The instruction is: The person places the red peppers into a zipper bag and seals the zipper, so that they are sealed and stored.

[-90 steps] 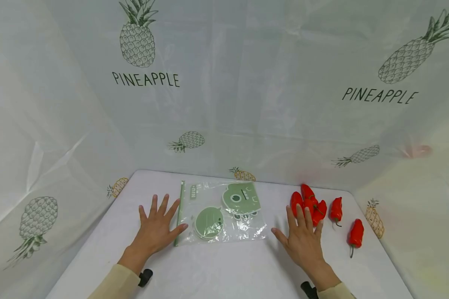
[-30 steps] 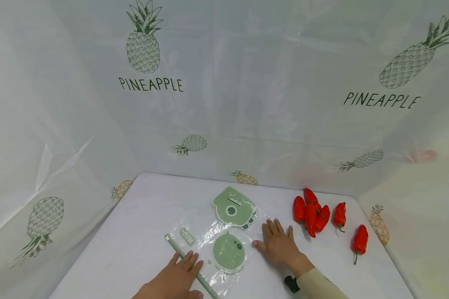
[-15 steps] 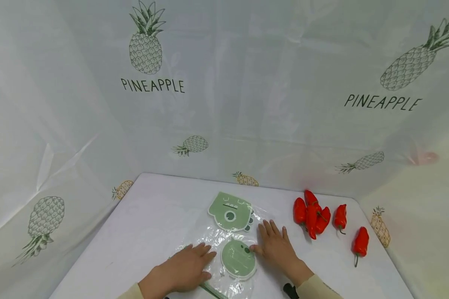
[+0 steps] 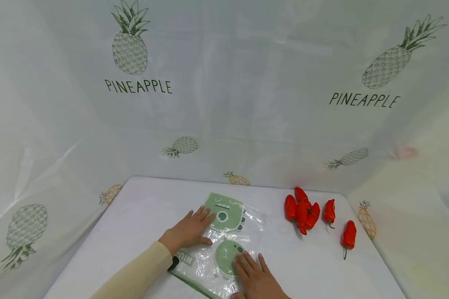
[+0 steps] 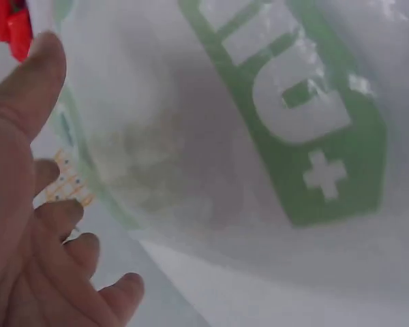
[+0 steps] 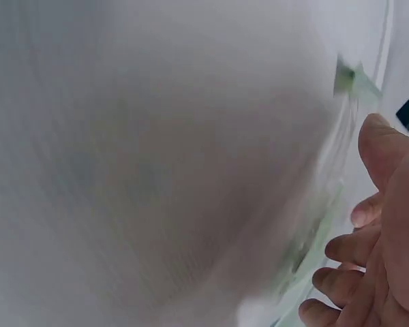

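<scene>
A clear plastic zip bag (image 4: 205,259) with green cartoon prints lies flat on the white table. Its green closure strip (image 4: 194,285) slants along the near edge, partly out of frame. My left hand (image 4: 190,231) rests on the bag's left part, fingers extended beside the upper green print (image 4: 224,211). Over the lower right of the bag, my right hand (image 4: 255,277) touches the round green print (image 4: 224,258) with straight fingers. The left wrist view shows the green label (image 5: 327,129) close up beside the left hand. Neither hand grips anything.
Several red peppers (image 4: 302,214) sit clustered at the table's back right. Two more, a small pepper (image 4: 329,211) and another pepper (image 4: 349,235), lie singly to their right. A white pineapple-print curtain (image 4: 224,104) surrounds the table's back and sides.
The bag has turned and come nearer; its strip went from the left side to the near edge. My left hand moved up along the bag lately, and my right hand came from the peppers onto it.
</scene>
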The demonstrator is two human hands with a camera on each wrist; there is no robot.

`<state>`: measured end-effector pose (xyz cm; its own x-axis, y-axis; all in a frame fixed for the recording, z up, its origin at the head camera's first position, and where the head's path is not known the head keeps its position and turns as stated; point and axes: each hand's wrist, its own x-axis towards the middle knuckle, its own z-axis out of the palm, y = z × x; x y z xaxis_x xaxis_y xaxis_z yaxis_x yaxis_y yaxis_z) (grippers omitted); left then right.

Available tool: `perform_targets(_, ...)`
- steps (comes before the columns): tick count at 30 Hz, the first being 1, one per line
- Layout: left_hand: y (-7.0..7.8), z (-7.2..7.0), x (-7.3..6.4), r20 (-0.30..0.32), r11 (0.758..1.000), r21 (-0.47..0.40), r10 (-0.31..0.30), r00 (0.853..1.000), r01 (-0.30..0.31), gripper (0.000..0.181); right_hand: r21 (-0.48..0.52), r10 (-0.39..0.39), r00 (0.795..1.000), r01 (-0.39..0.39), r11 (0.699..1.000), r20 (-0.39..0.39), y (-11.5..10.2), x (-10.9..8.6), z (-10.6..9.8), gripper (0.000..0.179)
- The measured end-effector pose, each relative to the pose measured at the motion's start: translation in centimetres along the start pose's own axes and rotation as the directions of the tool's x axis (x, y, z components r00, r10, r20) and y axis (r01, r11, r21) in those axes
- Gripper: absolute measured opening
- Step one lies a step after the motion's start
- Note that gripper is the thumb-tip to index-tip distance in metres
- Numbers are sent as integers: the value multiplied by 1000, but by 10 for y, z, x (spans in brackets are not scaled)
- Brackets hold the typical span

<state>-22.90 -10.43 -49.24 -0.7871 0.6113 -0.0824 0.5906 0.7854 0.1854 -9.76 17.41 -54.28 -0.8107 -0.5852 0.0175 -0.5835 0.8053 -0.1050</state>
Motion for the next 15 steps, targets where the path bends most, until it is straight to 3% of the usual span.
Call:
perform_targets(3, -2, 7, 1, 59, 999, -4, -35, 998, 36, 91, -17, -19, 1000, 20, 1000, 18, -2, -1, 3, 87)
perform_targets(7, -5, 13, -6, 129, 995, 14, -101, 986, 100, 89, 53, 19, 990, -27, 998, 142, 3, -2, 0, 89)
perform_targets(10, -6, 12, -14, 137, 992, 21, -129, 982, 127, 90, 91, 66, 976, -86, 992, 209, 12, -1, -5, 89)
perform_targets(15, -8, 12, -32, 134, 989, 43, -148, 980, 144, 96, 86, 83, 973, -104, 991, 213, 28, -1, -12, 86)
